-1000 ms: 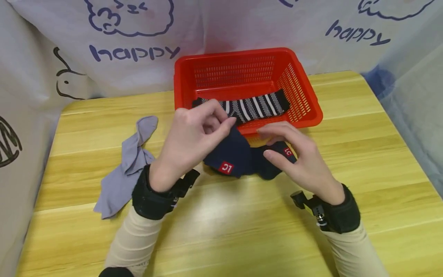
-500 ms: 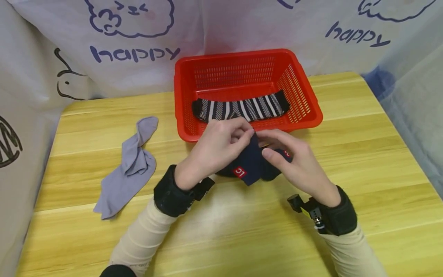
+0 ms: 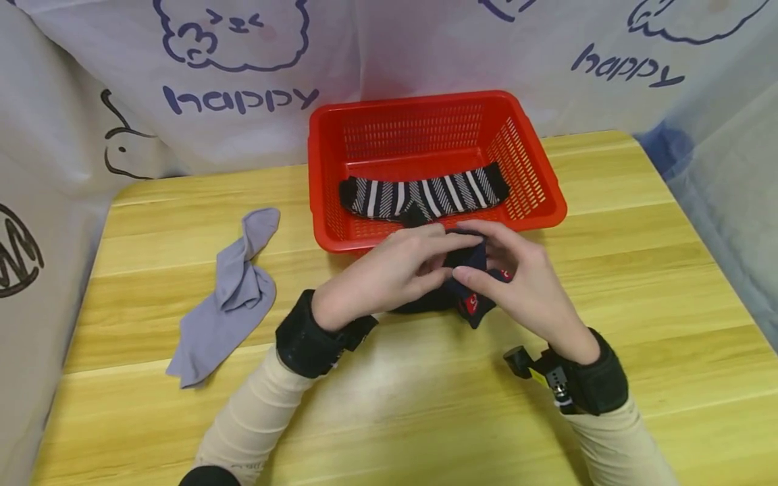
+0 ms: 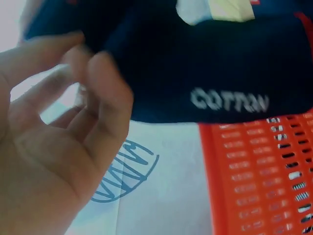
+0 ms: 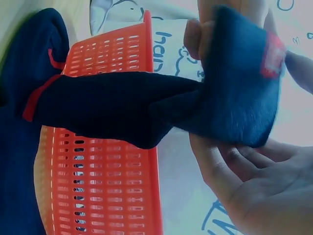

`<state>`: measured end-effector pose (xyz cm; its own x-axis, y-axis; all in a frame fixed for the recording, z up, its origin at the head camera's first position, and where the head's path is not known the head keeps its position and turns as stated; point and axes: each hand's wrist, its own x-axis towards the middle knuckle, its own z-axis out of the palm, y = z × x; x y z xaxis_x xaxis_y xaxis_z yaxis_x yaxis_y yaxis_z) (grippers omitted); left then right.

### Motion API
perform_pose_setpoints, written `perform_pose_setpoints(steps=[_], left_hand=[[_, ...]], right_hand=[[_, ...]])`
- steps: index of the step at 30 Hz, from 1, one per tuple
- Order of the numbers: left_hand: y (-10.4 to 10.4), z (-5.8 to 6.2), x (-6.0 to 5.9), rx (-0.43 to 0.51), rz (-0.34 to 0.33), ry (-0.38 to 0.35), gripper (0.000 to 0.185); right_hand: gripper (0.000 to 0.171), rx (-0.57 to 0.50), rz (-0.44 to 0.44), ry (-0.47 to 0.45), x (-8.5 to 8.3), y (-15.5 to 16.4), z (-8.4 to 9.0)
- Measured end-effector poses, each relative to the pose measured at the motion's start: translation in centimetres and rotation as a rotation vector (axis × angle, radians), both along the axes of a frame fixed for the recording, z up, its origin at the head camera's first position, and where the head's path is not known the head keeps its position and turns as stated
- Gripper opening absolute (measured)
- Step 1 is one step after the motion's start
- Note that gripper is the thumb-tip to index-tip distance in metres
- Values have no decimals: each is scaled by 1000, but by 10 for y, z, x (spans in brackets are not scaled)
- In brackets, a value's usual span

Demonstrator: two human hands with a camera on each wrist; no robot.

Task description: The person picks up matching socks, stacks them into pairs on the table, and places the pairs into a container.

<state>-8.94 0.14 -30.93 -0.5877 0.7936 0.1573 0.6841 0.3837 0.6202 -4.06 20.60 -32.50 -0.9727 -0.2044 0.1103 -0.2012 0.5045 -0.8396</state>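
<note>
**A:** What are the hands doing?

**B:** Both are on the navy socks, a bundled pair with small red labels, held just above the counter right in front of the red basket. The left hand has its fingertips pinched on the fabric from the left side. The right hand has its thumb and fingers curled round the other end.

**A:** Can you see that from the wrist views too?

**B:** Yes. In the left wrist view the left hand has its fingers bent against the edge of the navy socks, which show white lettering. In the right wrist view the right hand cups a folded end of the navy socks carrying a red label, while the rest of the fabric stretches across the basket wall.

**A:** Anything inside the basket?

**B:** A black-and-white striped sock lies flat along its near side, stretched left to right.

**A:** And elsewhere?

**B:** A grey sock lies crumpled on the counter, well to the left of the hands. A pale cloth printed with "happy" and cartoon drawings hangs behind the counter.
</note>
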Motion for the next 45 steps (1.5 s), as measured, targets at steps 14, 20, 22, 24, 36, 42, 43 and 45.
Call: perform_pose_setpoints(steps=[14,20,22,24,36,42,43,45], left_hand=[[-5,-10,-16,262,100,69,30],[-6,-15,-23,166,-26,-101,31],[-5,-18,-26,113,-71,-150,28],[-5,-22,-29,91,-93,-237,25],[8,-45,-34,-32,-258,-415,29],[6,-46,-33,159,-339,-614,8],[5,-45,-33,185,-338,-632,6],[4,-43,-33,214,-342,-651,5]], right_hand=[[28,-5,-7,75,-2,5,-1],[24,-57,20,100,-1,10,0],[25,-92,27,113,0,11,0],[26,-134,40,136,0,12,1],[34,-369,294,330,1,15,3],[41,-332,442,327,3,17,3],[42,-322,471,324,3,17,3],[42,-298,523,313,3,18,3]])
